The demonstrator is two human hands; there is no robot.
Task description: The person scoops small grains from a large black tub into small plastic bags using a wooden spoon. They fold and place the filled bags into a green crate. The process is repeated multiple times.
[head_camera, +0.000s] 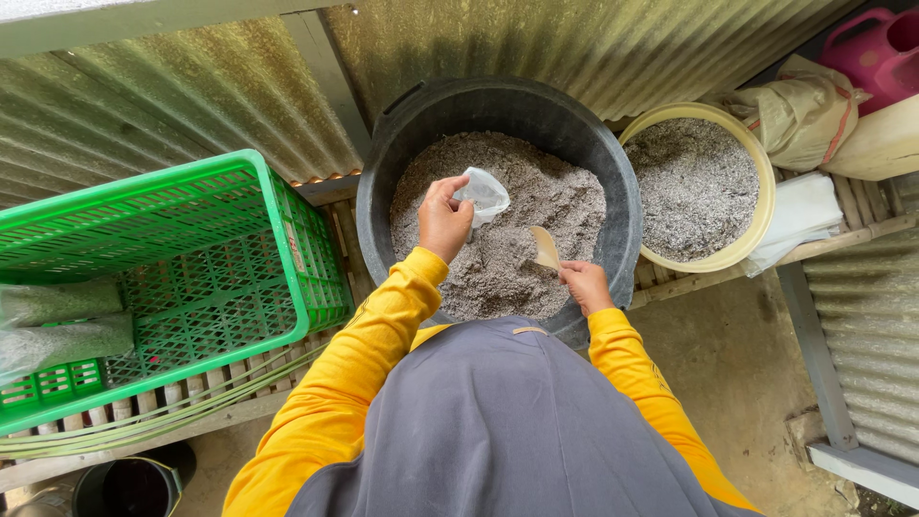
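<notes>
A big black tub (613, 163) holds grey granular mix (517, 249). My left hand (442, 218) is over the mix and holds a small clear plastic bag (483, 194) by its mouth. My right hand (585, 284) is at the tub's near rim, gripping a pale scoop (545, 247) whose blade points into the mix. Yellow sleeves cover both arms.
A yellow basin (761, 206) of the same grey mix stands right of the tub. A green crate (191, 278) at left holds filled bags (62, 321). Sacks (795, 115), a pink watering can (876, 53) and corrugated sheet (172, 96) lie behind.
</notes>
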